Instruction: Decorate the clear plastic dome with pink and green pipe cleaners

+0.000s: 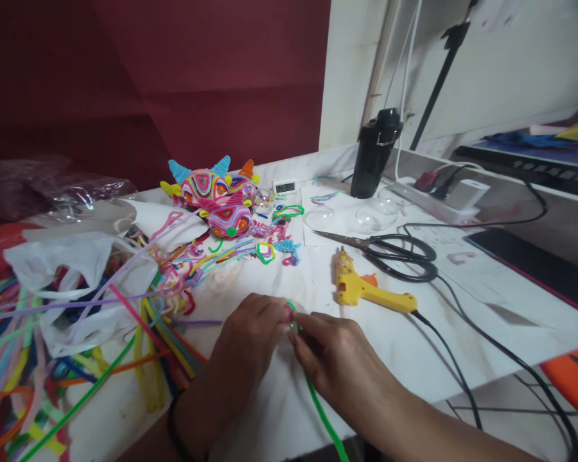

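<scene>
On the left side of the white table (443,340) is a big pile of fuzzy sticks (137,321), with a thin white bag (60,256) on top. Far back, right of the pile, sit bright toy heads (205,189) with blue horns. At the near middle, the left hand (250,330) pinches a small pink bit (288,313). Next to it, the right hand (340,350) pinches a green fuzzy stick (324,414), its long tail hanging down to the near edge. They seem to be shaping or joining the two; that looks to need a steady left pinch and tiny right-hand bends. Farther right lie a yellow glue gun (349,285) and, just beyond, big scissors (341,239)
</scene>
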Available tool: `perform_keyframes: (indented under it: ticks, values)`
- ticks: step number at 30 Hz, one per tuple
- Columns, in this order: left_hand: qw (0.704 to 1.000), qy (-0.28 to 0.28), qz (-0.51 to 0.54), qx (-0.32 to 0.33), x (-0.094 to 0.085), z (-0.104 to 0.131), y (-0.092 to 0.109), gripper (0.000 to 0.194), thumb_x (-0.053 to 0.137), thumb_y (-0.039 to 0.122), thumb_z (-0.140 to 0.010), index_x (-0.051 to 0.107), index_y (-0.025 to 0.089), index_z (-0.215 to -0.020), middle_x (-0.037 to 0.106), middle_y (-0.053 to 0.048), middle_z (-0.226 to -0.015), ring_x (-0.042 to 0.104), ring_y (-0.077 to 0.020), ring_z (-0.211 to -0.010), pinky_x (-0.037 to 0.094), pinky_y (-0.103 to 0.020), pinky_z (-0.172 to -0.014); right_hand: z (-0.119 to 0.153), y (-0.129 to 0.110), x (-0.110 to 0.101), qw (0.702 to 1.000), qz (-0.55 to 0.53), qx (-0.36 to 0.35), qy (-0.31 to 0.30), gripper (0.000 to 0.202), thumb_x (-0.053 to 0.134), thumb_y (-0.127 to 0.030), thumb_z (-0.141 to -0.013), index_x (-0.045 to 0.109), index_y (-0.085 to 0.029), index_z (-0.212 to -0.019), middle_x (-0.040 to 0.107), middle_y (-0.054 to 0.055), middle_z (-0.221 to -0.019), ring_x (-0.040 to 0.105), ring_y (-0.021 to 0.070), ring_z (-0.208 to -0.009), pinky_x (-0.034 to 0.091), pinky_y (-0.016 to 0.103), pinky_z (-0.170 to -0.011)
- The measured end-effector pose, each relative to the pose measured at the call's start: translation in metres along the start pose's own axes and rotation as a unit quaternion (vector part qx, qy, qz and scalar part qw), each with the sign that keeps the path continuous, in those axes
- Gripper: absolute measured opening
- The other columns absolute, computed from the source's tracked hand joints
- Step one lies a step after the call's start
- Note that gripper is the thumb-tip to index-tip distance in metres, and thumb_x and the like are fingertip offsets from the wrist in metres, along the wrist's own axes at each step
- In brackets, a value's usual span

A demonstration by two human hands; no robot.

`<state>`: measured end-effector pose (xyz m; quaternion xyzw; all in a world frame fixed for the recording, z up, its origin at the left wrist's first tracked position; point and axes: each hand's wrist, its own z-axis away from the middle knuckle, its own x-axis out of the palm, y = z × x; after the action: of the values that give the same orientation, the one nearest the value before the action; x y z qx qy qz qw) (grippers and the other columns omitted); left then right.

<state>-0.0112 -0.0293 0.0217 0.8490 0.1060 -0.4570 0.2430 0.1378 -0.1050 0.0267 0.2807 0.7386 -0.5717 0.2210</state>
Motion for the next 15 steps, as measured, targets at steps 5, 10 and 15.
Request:
perform_keyframes:
  ticks: [5, 10, 15]
  values:
    - [0.999, -0.037, 0.020, 0.020, -0.011, -0.001, -0.002, 0.017, 0.048, 0.017, -0.092, 0.060, 0.018, -0.102, 0.069, -0.006, -0.100, 0.063, -0.0211, -0.093, 0.053, -0.035, -0.081, 0.004, -0.001, 0.006, 0.999, 0.037, 0.002, 0.004, 0.018, 0.044, -0.015, -0.087, 0.062, -0.016, -0.084, 0.061, 0.004, -0.066, 0.059, 0.0183, -0.058, 0.039, 0.029, -0.055]
    - [0.998, -0.047, 0.035, 0.029, -0.011, 0.002, -0.004, 0.016, 0.049, 0.017, -0.092, 0.059, 0.019, -0.104, 0.069, -0.007, -0.105, 0.063, -0.0202, -0.098, 0.051, -0.036, -0.087, 0.004, 0.001, 0.005, 0.998, 0.059, -0.002, -0.003, 0.019, 0.044, -0.012, -0.086, 0.062, -0.016, -0.086, 0.061, 0.004, -0.068, 0.059, 0.0187, -0.060, 0.039, 0.029, -0.056]
    - [0.999, -0.041, 0.023, 0.014, -0.009, 0.004, -0.005, 0.017, 0.053, 0.016, -0.089, 0.059, 0.019, -0.105, 0.068, -0.007, -0.104, 0.063, -0.0208, -0.099, 0.051, -0.038, -0.088, 0.006, 0.005, 0.001, 0.997, 0.071, -0.009, -0.016, 0.018, 0.046, -0.011, -0.085, 0.063, -0.016, -0.088, 0.065, 0.005, -0.074, 0.062, 0.0194, -0.066, 0.041, 0.028, -0.059]
